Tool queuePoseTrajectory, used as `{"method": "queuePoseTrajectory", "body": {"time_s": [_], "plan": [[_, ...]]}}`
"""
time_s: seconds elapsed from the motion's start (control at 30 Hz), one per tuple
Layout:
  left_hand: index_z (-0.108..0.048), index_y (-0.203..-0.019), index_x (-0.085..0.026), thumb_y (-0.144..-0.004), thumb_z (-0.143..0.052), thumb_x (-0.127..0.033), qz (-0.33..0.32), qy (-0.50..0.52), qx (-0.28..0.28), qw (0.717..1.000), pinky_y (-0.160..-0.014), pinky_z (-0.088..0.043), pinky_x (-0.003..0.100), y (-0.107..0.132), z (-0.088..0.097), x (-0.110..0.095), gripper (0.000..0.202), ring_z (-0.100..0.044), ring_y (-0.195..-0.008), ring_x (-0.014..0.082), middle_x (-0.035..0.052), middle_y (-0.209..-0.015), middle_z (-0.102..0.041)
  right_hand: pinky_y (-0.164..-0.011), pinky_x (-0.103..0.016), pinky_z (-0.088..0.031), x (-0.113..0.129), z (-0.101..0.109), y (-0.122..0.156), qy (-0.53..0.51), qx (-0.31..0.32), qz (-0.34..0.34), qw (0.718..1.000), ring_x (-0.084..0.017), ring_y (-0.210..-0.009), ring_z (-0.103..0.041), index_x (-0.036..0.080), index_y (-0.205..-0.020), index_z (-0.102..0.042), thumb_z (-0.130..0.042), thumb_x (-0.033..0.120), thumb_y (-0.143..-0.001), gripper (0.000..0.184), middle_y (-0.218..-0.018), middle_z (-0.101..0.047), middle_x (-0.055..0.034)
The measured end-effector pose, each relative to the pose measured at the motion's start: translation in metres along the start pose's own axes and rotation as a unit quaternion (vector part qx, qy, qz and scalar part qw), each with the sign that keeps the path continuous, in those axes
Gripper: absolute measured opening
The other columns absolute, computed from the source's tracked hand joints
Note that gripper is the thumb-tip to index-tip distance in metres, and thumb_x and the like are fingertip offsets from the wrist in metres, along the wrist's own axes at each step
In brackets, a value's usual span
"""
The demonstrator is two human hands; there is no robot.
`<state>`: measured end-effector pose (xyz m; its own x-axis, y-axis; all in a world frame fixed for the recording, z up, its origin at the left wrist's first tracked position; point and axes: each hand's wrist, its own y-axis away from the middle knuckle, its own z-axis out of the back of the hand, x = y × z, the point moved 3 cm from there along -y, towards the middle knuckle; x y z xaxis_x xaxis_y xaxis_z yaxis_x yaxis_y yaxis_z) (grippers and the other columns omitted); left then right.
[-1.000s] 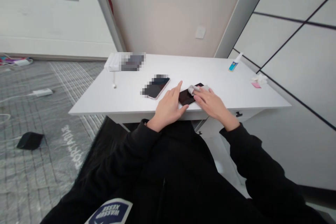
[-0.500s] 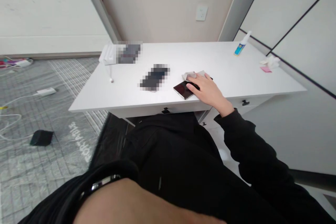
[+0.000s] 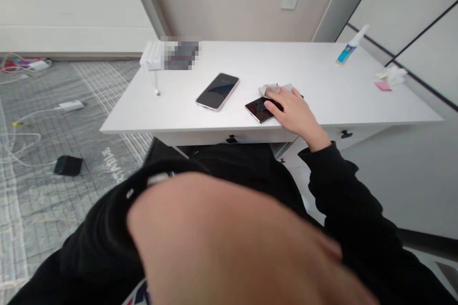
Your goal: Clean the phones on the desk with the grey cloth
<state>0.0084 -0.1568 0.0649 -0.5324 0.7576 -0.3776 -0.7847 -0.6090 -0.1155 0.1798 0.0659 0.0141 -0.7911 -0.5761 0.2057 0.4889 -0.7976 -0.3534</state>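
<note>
My right hand (image 3: 295, 113) lies on a black phone (image 3: 259, 108) near the front edge of the white desk (image 3: 322, 100), its fingers pressing a small grey cloth (image 3: 272, 88) onto the phone's far end. My left hand (image 3: 229, 243) is raised very close to the camera, a large blur filling the lower middle of the view; its fingers cannot be made out. A second phone (image 3: 217, 91) with a pale rim lies screen up to the left of the black one, untouched.
A small spray bottle (image 3: 348, 47) stands at the desk's back right, with a pink pad and white tissue (image 3: 388, 78) near the right edge. A white object (image 3: 152, 55) sits at the back left corner. Cables, a charger (image 3: 69, 105) and a black object (image 3: 67, 165) lie on the floor at left.
My left hand left the black phone and rose close to the camera, growing to fill the lower view. My right hand stayed on the cloth and phone. The view tilted down slightly.
</note>
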Motion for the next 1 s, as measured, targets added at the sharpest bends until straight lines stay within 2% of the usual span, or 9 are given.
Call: {"method": "queuePoseTrajectory", "body": {"time_s": [0.17, 0.3, 0.4, 0.5, 0.63, 0.73, 0.83, 0.93, 1.0], "plan": [[-0.035, -0.154, -0.031, -0.089, -0.033, -0.081, 0.105, -0.045, -0.157, 0.981, -0.105, -0.045, 0.056, -0.063, 0.029, 0.077, 0.082, -0.033, -0.148, 0.0375, 0.0111, -0.150, -0.046, -0.118, -0.060, -0.028, 0.001, 0.001, 0.000, 0.001, 0.002, -0.003, 1.000, -0.032, -0.143, -0.044, 0.021, -0.140, -0.057, -0.019, 0.053, -0.107, 0.059, -0.149, -0.056, -0.0111], [-0.029, -0.155, -0.016, -0.094, -0.034, -0.076, 0.153, -0.088, -0.239, 0.955, -0.118, -0.031, 0.057, -0.092, 0.019, 0.115, 0.086, -0.032, -0.148, 0.0380, 0.0209, -0.156, -0.037, -0.119, -0.060, -0.028, -0.001, -0.001, 0.001, 0.004, 0.002, -0.002, 1.000, -0.031, -0.144, -0.044, 0.022, -0.142, -0.056, -0.013, 0.056, -0.107, 0.065, -0.149, -0.056, -0.0105], [-0.030, -0.152, -0.006, -0.096, -0.038, -0.070, 0.177, -0.107, -0.259, 0.943, -0.118, -0.030, 0.054, -0.095, -0.006, 0.126, 0.085, -0.036, -0.144, 0.0387, 0.0259, -0.153, -0.039, -0.119, -0.059, -0.030, -0.003, -0.002, 0.001, 0.017, -0.008, -0.004, 1.000, -0.030, -0.145, -0.043, 0.021, -0.142, -0.055, -0.010, 0.056, -0.106, 0.067, -0.148, -0.057, -0.0108], [-0.033, -0.151, -0.006, -0.100, -0.038, -0.062, 0.191, -0.114, -0.266, 0.938, -0.114, -0.038, 0.048, -0.095, -0.020, 0.134, 0.076, -0.046, -0.134, 0.0344, 0.0224, -0.142, -0.052, -0.118, -0.059, -0.031, 0.001, -0.002, 0.002, 0.035, -0.017, -0.007, 0.999, -0.030, -0.144, -0.044, 0.021, -0.144, -0.053, -0.009, 0.055, -0.107, 0.067, -0.146, -0.059, -0.0114], [-0.034, -0.151, -0.008, -0.100, -0.043, -0.055, 0.200, -0.123, -0.279, 0.931, -0.108, -0.043, 0.044, -0.096, -0.019, 0.141, 0.071, -0.051, -0.125, 0.0318, 0.0187, -0.134, -0.058, -0.120, -0.058, -0.029, 0.026, -0.001, 0.013, 0.027, -0.019, -0.009, 0.999, -0.031, -0.145, -0.043, 0.019, -0.146, -0.052, -0.008, 0.051, -0.108, 0.067, -0.142, -0.062, -0.0118], [-0.033, -0.152, -0.006, -0.100, -0.043, -0.049, 0.201, -0.121, -0.280, 0.931, -0.107, -0.043, 0.044, -0.096, -0.016, 0.143, 0.069, -0.051, -0.124, 0.0312, 0.0189, -0.133, -0.058, -0.122, -0.054, -0.028, 0.043, 0.001, 0.029, -0.011, 0.006, 0.031, 0.999, -0.027, -0.147, -0.041, 0.019, -0.144, -0.055, -0.010, 0.050, -0.108, 0.065, -0.147, -0.058, -0.0081], [-0.031, -0.153, -0.007, -0.098, -0.045, -0.054, 0.203, -0.112, -0.285, 0.930, -0.105, -0.044, 0.043, -0.095, -0.017, 0.144, 0.074, -0.052, -0.123, 0.0312, 0.0180, -0.134, -0.059, -0.123, -0.054, -0.028, 0.030, 0.005, 0.038, -0.025, 0.020, 0.031, 0.999, -0.026, -0.148, -0.038, 0.025, -0.145, -0.054, -0.015, 0.054, -0.107, 0.061, -0.154, -0.052, -0.0041], [-0.031, -0.154, -0.011, -0.096, -0.047, -0.062, 0.204, -0.106, -0.294, 0.928, -0.104, -0.045, 0.042, -0.094, -0.019, 0.144, 0.079, -0.052, -0.123, 0.0312, 0.0171, -0.137, -0.059, -0.120, -0.061, -0.027, 0.005, 0.008, 0.035, 0.013, -0.018, -0.044, 0.999, -0.030, -0.148, -0.038, 0.025, -0.147, -0.051, -0.017, 0.059, -0.106, 0.064, -0.154, -0.051, -0.0079], [-0.031, -0.154, -0.011, -0.096, -0.046, -0.062, 0.205, -0.106, -0.297, 0.926, -0.104, -0.045, 0.042, -0.094, -0.019, 0.144, 0.078, -0.052, -0.123, 0.0311, 0.0170, -0.137, -0.059, -0.119, -0.063, -0.026, 0.004, 0.006, 0.029, 0.033, -0.041, -0.068, 0.996, -0.034, -0.148, -0.038, 0.021, -0.148, -0.050, -0.017, 0.062, -0.105, 0.068, -0.152, -0.052, -0.0115]]}}
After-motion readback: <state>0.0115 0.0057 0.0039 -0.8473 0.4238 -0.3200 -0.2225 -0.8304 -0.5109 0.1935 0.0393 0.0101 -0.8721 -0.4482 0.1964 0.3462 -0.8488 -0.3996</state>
